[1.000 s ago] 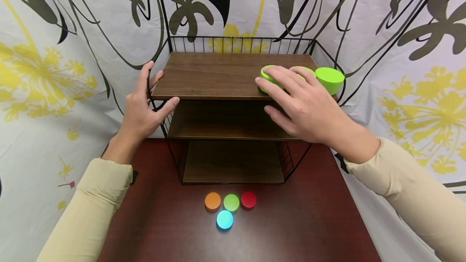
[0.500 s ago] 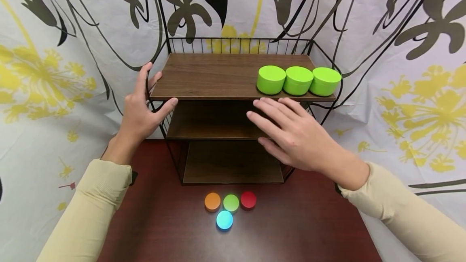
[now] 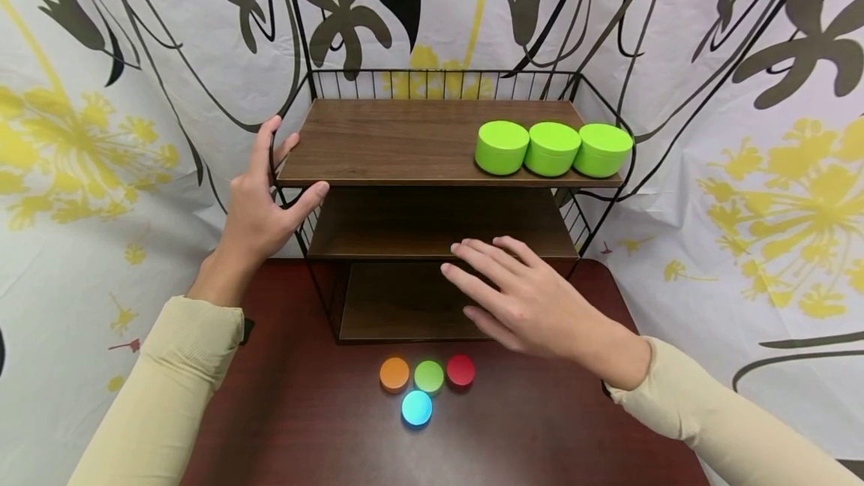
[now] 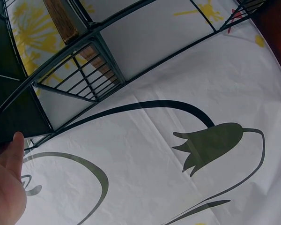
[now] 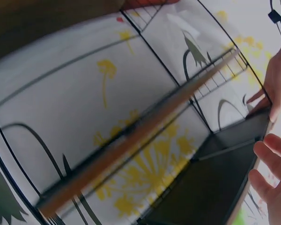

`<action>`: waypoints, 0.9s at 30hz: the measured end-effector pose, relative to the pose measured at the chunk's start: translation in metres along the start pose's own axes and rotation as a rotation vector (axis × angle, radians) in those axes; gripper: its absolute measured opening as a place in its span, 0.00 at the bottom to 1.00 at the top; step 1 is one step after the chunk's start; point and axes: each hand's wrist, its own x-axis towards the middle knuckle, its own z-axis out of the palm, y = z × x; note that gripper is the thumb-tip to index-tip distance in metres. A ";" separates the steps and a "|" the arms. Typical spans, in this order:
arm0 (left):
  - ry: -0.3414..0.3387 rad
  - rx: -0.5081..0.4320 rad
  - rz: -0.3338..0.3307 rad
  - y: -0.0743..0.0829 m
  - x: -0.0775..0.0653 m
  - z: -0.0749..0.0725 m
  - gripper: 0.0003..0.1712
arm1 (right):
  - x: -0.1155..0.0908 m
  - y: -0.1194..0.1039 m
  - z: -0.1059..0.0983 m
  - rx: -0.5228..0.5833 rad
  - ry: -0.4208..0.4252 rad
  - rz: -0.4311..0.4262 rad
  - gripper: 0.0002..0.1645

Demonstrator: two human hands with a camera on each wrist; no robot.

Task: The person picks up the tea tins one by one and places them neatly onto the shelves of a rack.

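Note:
A three-level rack [image 3: 391,139] with brown wooden boards and a black wire frame stands on the table. My left hand [image 3: 258,208] grips its upper left front corner, thumb at the front edge and fingers at the side wire. In the left wrist view only part of that hand [image 4: 8,185] shows. Three round lime-green containers, a left one [image 3: 502,150], a middle one [image 3: 553,151] and a right one [image 3: 603,151], sit side by side at the top board's right front. My right hand [image 3: 526,304], fingers spread and holding nothing, is before the lower levels.
Small round discs lie on the dark red table [image 3: 540,426] before the rack: an orange disc [image 3: 394,374], a green disc [image 3: 429,376], a red disc [image 3: 461,371] and a blue disc [image 3: 416,408]. A flower-printed cloth [image 3: 742,261] hangs behind and at both sides.
My right hand has come off the green containers and moved down and slightly left, uncovering all three. The left hand stays at the rack's corner.

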 end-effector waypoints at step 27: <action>0.004 -0.003 -0.001 0.000 0.000 0.001 0.49 | -0.065 -0.044 0.083 0.122 -0.104 0.105 0.27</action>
